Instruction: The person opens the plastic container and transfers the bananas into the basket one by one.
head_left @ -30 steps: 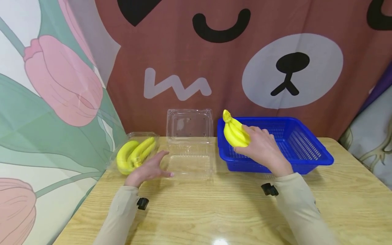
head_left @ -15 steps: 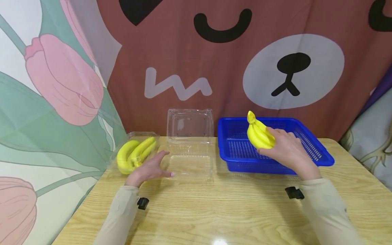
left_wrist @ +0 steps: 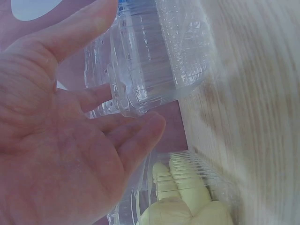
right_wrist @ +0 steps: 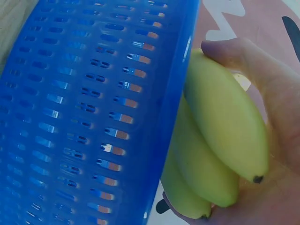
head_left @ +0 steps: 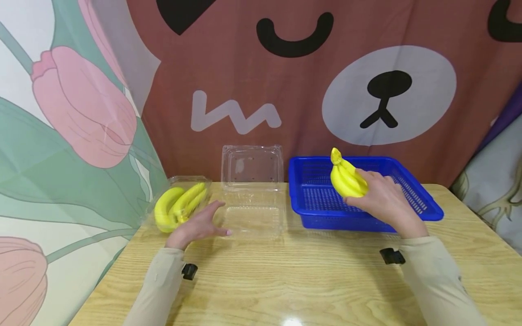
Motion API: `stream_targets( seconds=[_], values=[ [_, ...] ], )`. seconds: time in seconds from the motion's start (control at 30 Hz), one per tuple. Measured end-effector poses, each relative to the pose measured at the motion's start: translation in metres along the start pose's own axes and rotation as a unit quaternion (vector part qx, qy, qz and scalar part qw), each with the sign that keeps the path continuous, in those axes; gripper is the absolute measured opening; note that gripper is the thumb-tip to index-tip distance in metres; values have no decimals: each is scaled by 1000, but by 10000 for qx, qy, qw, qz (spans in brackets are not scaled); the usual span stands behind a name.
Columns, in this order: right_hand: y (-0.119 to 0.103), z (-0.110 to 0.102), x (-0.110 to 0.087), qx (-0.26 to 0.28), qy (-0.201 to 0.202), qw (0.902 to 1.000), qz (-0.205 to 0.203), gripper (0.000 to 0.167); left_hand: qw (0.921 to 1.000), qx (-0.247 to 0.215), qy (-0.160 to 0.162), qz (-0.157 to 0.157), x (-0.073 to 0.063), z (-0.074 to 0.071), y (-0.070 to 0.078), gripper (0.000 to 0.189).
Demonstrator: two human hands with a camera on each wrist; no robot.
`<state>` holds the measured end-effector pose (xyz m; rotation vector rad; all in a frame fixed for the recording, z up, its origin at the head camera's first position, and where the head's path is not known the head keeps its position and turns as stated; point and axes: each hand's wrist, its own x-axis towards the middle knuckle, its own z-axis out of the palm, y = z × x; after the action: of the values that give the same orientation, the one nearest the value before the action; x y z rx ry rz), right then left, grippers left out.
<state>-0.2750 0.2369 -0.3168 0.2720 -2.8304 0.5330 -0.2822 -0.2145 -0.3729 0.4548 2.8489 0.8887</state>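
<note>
My right hand (head_left: 383,199) grips a small bunch of yellow bananas (head_left: 345,180), stem end up, above the blue plastic basket (head_left: 322,222). In the right wrist view the banana tips (right_wrist: 225,183) show beyond the basket's rim, partly hidden by it. My left hand (head_left: 199,227) has its fingers spread and holds nothing. It lies at the left side of a clear plastic clamshell box (head_left: 253,224), whose lid (head_left: 253,167) stands raised at the back. In the left wrist view its fingers (left_wrist: 140,136) overlap the box edge; contact is hard to tell.
At the far left, another clear clamshell box (head_left: 205,180) holds bananas (head_left: 166,210), partly behind my left hand. The wooden table (head_left: 285,280) ends at a curtain (head_left: 228,59) with a printed bear face.
My right hand has moved right with the bananas, from the basket's left side to nearer its middle, then stopped. The left hand and boxes stay put.
</note>
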Motion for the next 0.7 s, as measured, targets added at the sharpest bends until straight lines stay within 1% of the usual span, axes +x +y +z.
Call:
stream_targets(
  seconds=[0.13,0.37,0.43,0.57,0.7],
  values=[
    [5,5,3,-48,109,9999,-47,90,10000,11,-1,-10,0,0,1,87],
    [18,22,14,-135,556,9983,-119,91,10000,85,28,0,1,0,1,87],
    [22,27,16,-142,556,9983,-116,90,10000,80,24,-19,1,0,1,87],
    [28,34,19,-121,347,9993,-89,91,10000,63,14,-38,2,1,1,87],
    [31,37,20,-67,211,9998,-24,91,10000,78,9,-28,2,2,0,88]
  ],
)
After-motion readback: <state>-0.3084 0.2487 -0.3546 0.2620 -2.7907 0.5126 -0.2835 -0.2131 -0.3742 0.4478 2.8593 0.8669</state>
